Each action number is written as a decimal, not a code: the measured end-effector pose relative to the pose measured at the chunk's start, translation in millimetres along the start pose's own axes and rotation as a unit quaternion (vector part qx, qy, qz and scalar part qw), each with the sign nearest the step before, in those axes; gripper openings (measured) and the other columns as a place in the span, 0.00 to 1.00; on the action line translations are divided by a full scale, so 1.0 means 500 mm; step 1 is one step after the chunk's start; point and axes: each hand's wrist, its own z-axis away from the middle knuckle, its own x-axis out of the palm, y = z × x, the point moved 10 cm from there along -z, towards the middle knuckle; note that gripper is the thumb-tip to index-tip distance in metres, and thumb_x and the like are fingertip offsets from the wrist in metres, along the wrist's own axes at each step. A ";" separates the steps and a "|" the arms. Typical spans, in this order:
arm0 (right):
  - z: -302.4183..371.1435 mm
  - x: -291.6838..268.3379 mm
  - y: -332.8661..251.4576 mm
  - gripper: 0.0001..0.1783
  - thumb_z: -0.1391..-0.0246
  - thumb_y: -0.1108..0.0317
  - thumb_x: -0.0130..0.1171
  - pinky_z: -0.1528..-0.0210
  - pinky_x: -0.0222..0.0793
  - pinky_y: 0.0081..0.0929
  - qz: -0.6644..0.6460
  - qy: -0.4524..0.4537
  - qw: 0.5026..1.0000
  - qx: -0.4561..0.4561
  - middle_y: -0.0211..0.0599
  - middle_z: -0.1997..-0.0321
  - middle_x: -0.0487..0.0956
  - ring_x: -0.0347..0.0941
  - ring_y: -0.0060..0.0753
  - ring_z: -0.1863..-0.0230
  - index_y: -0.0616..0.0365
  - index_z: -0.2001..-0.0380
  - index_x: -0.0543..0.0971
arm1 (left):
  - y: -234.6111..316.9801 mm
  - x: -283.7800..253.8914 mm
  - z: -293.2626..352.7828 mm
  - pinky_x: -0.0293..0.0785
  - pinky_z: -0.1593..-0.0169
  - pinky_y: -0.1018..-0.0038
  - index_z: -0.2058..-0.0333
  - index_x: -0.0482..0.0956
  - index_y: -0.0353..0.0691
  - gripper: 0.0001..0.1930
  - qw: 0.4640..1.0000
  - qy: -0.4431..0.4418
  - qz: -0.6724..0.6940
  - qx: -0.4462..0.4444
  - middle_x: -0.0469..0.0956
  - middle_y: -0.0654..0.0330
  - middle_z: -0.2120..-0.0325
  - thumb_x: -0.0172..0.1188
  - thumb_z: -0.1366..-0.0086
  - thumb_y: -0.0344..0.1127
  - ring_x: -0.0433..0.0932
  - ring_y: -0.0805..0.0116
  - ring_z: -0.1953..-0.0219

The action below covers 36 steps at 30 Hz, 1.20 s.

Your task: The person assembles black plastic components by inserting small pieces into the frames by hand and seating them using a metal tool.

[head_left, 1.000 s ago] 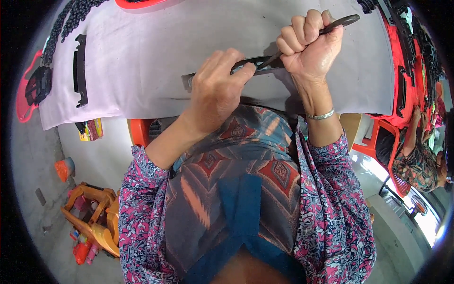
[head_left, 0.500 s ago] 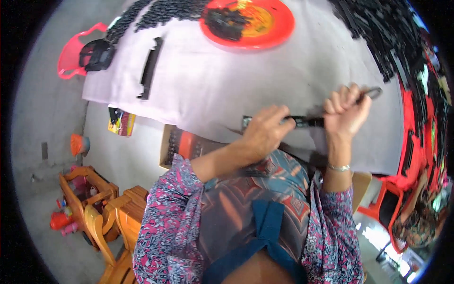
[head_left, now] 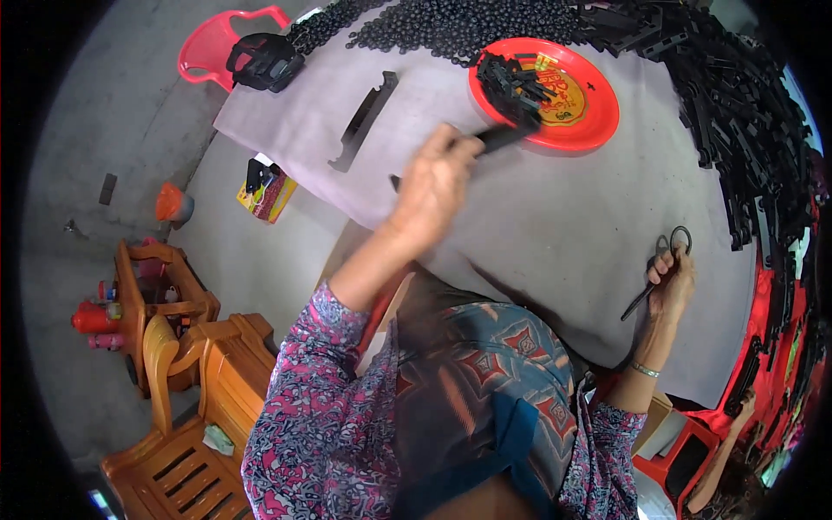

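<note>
My left hand [head_left: 431, 186] is closed around a long, narrow black plastic part [head_left: 507, 134], slightly blurred, above the grey cloth. Its far end overlaps the near rim of a red plate [head_left: 598, 130]. Small black pieces [head_left: 511, 87] are heaped on that plate's left side. To the right, my right hand [head_left: 674, 282] grips a slim black ring-handled tool [head_left: 640, 301], which looks like scissors. Its ring sticks up past the fingers and its narrow tip points toward the lower left. Another long black plastic part [head_left: 364, 121], notched at its ends, lies alone left of my left hand.
Many black beads [head_left: 468, 26] cover the table's far edge. Long black parts [head_left: 728, 113] are piled along the right. A pink chair [head_left: 206, 48] and black bag [head_left: 264, 62] stand at the far left, wooden furniture [head_left: 186, 433] nearer. Another person's arm [head_left: 724, 451] shows at lower right.
My hands have moved apart. The left has carried the black plastic part forward to the plate; the right has lowered with its tool. The whole view has shifted too.
</note>
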 end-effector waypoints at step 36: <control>0.035 0.000 -0.058 0.13 0.49 0.66 0.68 0.67 0.70 0.28 0.473 0.141 0.844 -0.208 0.34 0.73 0.76 0.71 0.25 0.73 0.61 0.63 0.78 | -0.352 -0.078 0.014 0.71 0.52 0.54 0.60 0.84 0.48 0.10 0.909 0.062 -0.368 -0.186 0.76 0.61 0.59 0.62 0.42 0.33 0.75 0.55 0.52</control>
